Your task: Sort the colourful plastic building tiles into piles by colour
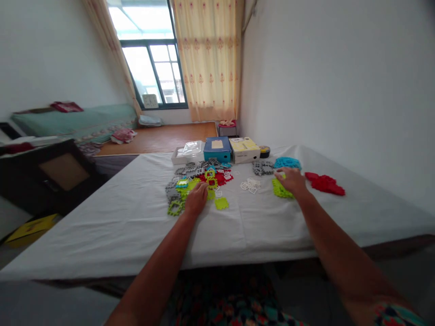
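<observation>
A mixed pile of flat plastic interlocking building pieces lies mid-table: grey pieces, red pieces, and yellow-green and white ones. At its near side my left hand rests with curled fingers among the yellow-green pieces; what they pinch is hidden. One loose yellow-green square piece lies just right of it. My right hand reaches over a sorted yellow-green pile, its fingers bent down at the pile's top; anything between them cannot be made out. Behind this hand sits a blue pile.
Sorted white pieces, a grey pile and a red pile lie on the white tablecloth. At the back stand a clear-lidded container, a blue box, a yellow-white box and a dark round tin.
</observation>
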Action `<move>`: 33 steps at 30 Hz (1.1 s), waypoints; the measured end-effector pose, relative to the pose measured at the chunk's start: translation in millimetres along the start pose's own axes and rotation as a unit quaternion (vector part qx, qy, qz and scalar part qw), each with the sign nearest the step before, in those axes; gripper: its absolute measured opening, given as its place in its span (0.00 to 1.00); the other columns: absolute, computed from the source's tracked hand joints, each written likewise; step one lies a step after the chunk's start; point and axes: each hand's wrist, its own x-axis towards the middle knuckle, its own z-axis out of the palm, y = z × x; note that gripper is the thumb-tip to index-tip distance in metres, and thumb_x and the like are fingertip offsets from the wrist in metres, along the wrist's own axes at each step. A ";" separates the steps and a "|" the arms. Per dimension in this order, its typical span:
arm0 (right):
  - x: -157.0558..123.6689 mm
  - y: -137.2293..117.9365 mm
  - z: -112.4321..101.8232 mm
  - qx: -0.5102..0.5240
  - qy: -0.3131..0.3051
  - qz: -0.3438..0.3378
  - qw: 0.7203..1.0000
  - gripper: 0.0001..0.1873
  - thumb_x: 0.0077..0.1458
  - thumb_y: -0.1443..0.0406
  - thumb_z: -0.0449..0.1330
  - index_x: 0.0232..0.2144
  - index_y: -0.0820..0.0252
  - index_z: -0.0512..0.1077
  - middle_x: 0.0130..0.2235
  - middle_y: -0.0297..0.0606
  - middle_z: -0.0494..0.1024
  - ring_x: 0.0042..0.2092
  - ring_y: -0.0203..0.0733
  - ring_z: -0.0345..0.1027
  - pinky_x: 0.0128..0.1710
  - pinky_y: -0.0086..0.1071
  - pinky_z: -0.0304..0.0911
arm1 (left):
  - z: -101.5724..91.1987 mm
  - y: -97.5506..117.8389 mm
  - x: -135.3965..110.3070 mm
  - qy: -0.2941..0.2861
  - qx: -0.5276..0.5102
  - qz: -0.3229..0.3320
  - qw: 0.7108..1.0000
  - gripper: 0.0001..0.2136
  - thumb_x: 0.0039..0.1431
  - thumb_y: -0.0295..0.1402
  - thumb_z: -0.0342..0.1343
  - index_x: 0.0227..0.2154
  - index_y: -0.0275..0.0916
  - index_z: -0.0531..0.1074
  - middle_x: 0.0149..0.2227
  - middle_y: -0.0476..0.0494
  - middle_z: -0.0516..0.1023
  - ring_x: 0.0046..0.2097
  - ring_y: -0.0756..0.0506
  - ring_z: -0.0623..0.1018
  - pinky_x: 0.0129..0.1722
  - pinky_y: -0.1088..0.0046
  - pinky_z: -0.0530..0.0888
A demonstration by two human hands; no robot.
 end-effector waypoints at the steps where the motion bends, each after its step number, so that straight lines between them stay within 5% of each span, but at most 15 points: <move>1: -2.2 -20.4 1.6 0.021 0.004 -0.056 0.998 0.17 0.58 0.55 0.55 0.44 0.56 0.76 0.48 0.45 0.77 0.52 0.54 0.66 0.48 0.45 0.62 | -1.5 -1.8 0.2 0.036 -0.005 -0.023 0.999 0.16 0.66 0.32 0.41 0.49 0.42 0.71 0.51 0.43 0.73 0.51 0.46 0.73 0.52 0.70 0.68; 3: -9.3 -65.2 8.1 0.088 -0.024 -0.197 0.976 0.15 0.59 0.58 0.56 0.44 0.57 0.75 0.48 0.44 0.77 0.51 0.50 0.67 0.51 0.43 0.61 | -5.2 -6.2 0.6 0.088 -0.002 -0.063 0.994 0.17 0.64 0.28 0.41 0.51 0.41 0.69 0.53 0.42 0.73 0.54 0.45 0.71 0.55 0.68 0.66; 6: -26.1 -130.9 25.8 0.171 -0.096 -0.360 0.912 0.15 0.59 0.61 0.57 0.45 0.59 0.74 0.48 0.43 0.78 0.50 0.46 0.68 0.53 0.40 0.60 | -10.1 -10.7 -0.1 0.093 0.015 -0.103 0.990 0.18 0.61 0.25 0.42 0.50 0.42 0.71 0.50 0.42 0.75 0.53 0.43 0.72 0.55 0.65 0.66; 10: -47.8 -195.5 54.8 0.176 -0.135 -0.425 0.878 0.19 0.58 0.61 0.58 0.50 0.63 0.71 0.50 0.47 0.76 0.51 0.47 0.66 0.53 0.40 0.60 | -12.1 -10.4 -1.9 0.075 0.021 -0.104 0.992 0.20 0.59 0.23 0.43 0.49 0.42 0.72 0.50 0.43 0.75 0.52 0.43 0.73 0.54 0.65 0.67; 13: -57.6 -220.3 69.9 0.171 -0.131 -0.441 0.871 0.20 0.57 0.60 0.60 0.51 0.60 0.71 0.51 0.47 0.75 0.51 0.48 0.65 0.52 0.42 0.60 | -12.1 -10.5 -2.7 0.080 0.016 -0.092 0.992 0.20 0.58 0.22 0.43 0.49 0.41 0.72 0.50 0.43 0.75 0.53 0.44 0.72 0.54 0.66 0.66; 17: -59.2 -222.8 79.3 0.161 -0.132 -0.432 0.877 0.14 0.59 0.63 0.56 0.46 0.59 0.74 0.45 0.45 0.78 0.48 0.48 0.66 0.50 0.41 0.60 | -17.5 -15.0 -3.5 0.088 0.016 -0.081 0.993 0.20 0.57 0.22 0.44 0.48 0.42 0.72 0.50 0.44 0.75 0.53 0.44 0.72 0.55 0.65 0.65; 22: -44.2 -196.4 83.6 0.231 -0.104 -0.325 0.911 0.14 0.59 0.64 0.53 0.43 0.60 0.75 0.44 0.44 0.78 0.47 0.45 0.67 0.48 0.36 0.60 | -26.9 -22.3 -3.3 0.139 0.048 -0.130 0.980 0.18 0.61 0.25 0.44 0.51 0.41 0.71 0.53 0.43 0.74 0.56 0.42 0.69 0.58 0.63 0.62; 28: -31.5 -174.0 81.4 0.294 -0.122 -0.212 0.924 0.18 0.59 0.56 0.49 0.30 0.60 0.73 0.29 0.36 0.76 0.32 0.40 0.68 0.34 0.30 0.60 | -17.2 -20.0 -1.7 0.002 0.116 -0.098 0.988 0.12 0.59 0.35 0.54 0.46 0.45 0.74 0.52 0.43 0.75 0.56 0.40 0.68 0.58 0.59 0.60; 33: -23.4 -155.7 66.2 0.334 -0.054 -0.189 0.922 0.18 0.58 0.56 0.50 0.34 0.60 0.75 0.34 0.40 0.78 0.35 0.42 0.69 0.38 0.32 0.63 | -20.9 -17.7 -3.0 0.031 0.130 -0.094 0.987 0.10 0.63 0.34 0.50 0.41 0.45 0.76 0.46 0.43 0.77 0.51 0.41 0.70 0.55 0.58 0.61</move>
